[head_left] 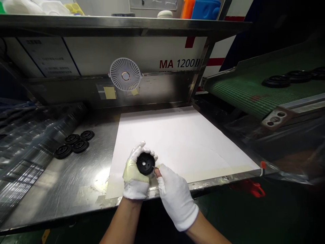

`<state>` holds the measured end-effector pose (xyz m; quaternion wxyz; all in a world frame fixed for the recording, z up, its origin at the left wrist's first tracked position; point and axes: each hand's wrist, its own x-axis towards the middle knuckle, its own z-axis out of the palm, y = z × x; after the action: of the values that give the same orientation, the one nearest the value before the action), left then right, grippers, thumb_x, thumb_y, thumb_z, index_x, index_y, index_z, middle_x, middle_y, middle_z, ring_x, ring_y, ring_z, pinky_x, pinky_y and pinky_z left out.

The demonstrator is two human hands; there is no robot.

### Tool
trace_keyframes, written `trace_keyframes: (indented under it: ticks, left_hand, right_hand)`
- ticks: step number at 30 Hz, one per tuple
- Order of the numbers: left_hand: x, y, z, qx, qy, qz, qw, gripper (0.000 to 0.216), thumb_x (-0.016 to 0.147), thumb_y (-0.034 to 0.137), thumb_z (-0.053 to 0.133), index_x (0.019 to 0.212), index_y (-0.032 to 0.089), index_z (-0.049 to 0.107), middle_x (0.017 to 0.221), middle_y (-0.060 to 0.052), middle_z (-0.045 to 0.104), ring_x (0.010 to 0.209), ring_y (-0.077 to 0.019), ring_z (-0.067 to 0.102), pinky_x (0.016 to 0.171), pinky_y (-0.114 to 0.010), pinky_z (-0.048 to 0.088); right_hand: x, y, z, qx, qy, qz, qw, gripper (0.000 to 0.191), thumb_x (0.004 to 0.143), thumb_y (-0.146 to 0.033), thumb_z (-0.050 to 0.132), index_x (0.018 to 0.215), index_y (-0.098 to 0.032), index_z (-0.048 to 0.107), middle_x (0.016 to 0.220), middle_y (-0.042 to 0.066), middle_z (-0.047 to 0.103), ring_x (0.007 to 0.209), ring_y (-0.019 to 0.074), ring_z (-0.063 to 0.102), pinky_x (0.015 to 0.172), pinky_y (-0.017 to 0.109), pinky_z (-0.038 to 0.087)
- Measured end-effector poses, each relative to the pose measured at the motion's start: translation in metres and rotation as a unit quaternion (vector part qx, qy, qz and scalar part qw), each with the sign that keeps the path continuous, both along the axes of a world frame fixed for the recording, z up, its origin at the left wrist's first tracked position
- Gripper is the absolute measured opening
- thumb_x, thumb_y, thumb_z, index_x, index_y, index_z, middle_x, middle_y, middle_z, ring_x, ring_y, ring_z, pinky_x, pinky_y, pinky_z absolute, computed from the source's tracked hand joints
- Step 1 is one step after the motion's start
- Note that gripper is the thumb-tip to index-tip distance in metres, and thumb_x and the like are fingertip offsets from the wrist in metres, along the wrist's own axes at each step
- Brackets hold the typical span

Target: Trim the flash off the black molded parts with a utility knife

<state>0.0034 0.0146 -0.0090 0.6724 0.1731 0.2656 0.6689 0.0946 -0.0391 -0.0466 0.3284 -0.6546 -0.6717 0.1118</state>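
**Steel bench and conveyor line up black ribbed discs at a factory workstation**

A white paper sheet [172, 135] lies on the stainless steel bench [83, 183], held by pale masking tape [218, 173] along its near edge. Four black ribbed discs [72, 144] sit on the bare steel beside it, next to a clear plastic bag [22, 152]. At right, more discs [286, 78] ride a green conveyor belt [243, 91]. An overhead steel shelf [101, 25] carries a blue jug [205, 9].

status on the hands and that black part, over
Left white-gloved hand gripping round black moulded disc. Right white-gloved hand holding thin metal tool at its rim. White paper sheet on steel bench beneath.
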Motion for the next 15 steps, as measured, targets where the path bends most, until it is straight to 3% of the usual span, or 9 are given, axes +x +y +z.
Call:
trace_keyframes:
  ticks: [5, 7, 9, 12, 15]
  left_hand:
    - [0.004, -0.003, -0.002, 0.030, -0.004, 0.071, 0.997, 0.021, 0.076, 0.019, 0.064, 0.096, 0.019, 0.062, 0.073, 0.001, 0.057, 0.072, -0.0122, 0.059, 0.077, -0.028, 0.052]
    - [-0.002, -0.006, -0.001, 0.025, 0.022, 0.045, 0.998, 0.030, 0.077, 0.018, 0.058, 0.107, 0.018, 0.061, 0.088, -0.006, 0.064, 0.085, -0.0183, 0.062, 0.084, -0.035, 0.052]
    - [-0.009, -0.009, 0.000, -0.010, 0.040, -0.017, 0.999, 0.039, 0.077, 0.020, 0.053, 0.115, 0.013, 0.059, 0.102, -0.016, 0.065, 0.094, -0.0270, 0.062, 0.081, -0.042, 0.052]
    - [-0.014, -0.010, 0.001, -0.057, 0.003, -0.074, 0.996, 0.040, 0.075, 0.022, 0.051, 0.113, 0.012, 0.060, 0.087, -0.014, 0.065, 0.080, -0.0252, 0.063, 0.069, -0.039, 0.054]
    - [-0.009, -0.008, 0.001, -0.080, -0.018, -0.050, 0.995, 0.024, 0.074, 0.020, 0.058, 0.097, 0.016, 0.064, 0.068, -0.004, 0.059, 0.064, -0.0158, 0.059, 0.061, -0.028, 0.051]
  right_hand:
    - [-0.014, -0.005, 0.001, 0.010, 0.028, 0.028, 0.999, 0.030, 0.095, -0.030, 0.031, 0.078, -0.022, 0.055, 0.068, -0.001, 0.062, 0.058, 0.0146, 0.055, 0.055, 0.029, 0.026]
    - [-0.014, -0.005, 0.003, 0.018, 0.016, 0.035, 0.999, 0.029, 0.094, -0.029, 0.033, 0.078, -0.022, 0.055, 0.067, -0.001, 0.061, 0.059, 0.0151, 0.055, 0.056, 0.030, 0.026]
    - [-0.010, -0.003, 0.003, 0.030, 0.003, 0.037, 0.999, 0.026, 0.093, -0.027, 0.035, 0.078, -0.023, 0.055, 0.068, -0.001, 0.062, 0.060, 0.0159, 0.057, 0.057, 0.030, 0.027]
    - [-0.001, 0.000, 0.002, 0.036, -0.003, 0.022, 0.999, 0.025, 0.093, -0.027, 0.036, 0.081, -0.023, 0.057, 0.071, 0.000, 0.064, 0.062, 0.0169, 0.058, 0.058, 0.030, 0.029]
    - [0.002, 0.001, -0.001, 0.020, -0.014, 0.004, 1.000, 0.027, 0.094, -0.029, 0.034, 0.081, -0.022, 0.057, 0.070, 0.001, 0.064, 0.061, 0.0177, 0.058, 0.057, 0.030, 0.030]
